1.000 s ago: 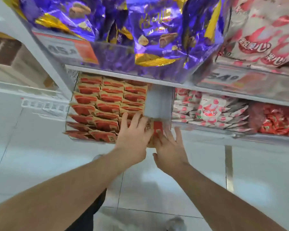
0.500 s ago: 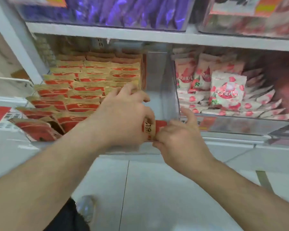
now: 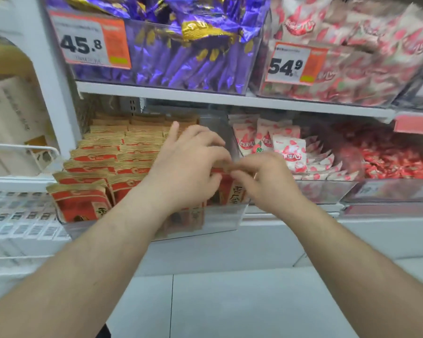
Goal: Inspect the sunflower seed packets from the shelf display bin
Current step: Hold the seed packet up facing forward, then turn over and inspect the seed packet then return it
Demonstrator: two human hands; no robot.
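White shop shelving (image 3: 230,98) carries clear bins of snacks. At the front right corner of the lower-left display bin (image 3: 220,215), both hands meet on one red sunflower seed packet (image 3: 226,189): the left hand (image 3: 188,167) and the right hand (image 3: 266,179) pinch its top edge. Left of that grip, more seed packets (image 3: 103,162) stand in rows; above it sit purple wrappers (image 3: 181,57).

Both bare forearms reach up from the lower corners and meet at mid-frame. The left hand (image 3: 186,164) has its fingers curled, index raised. The right hand (image 3: 264,176) pinches with curled fingertips beside it.
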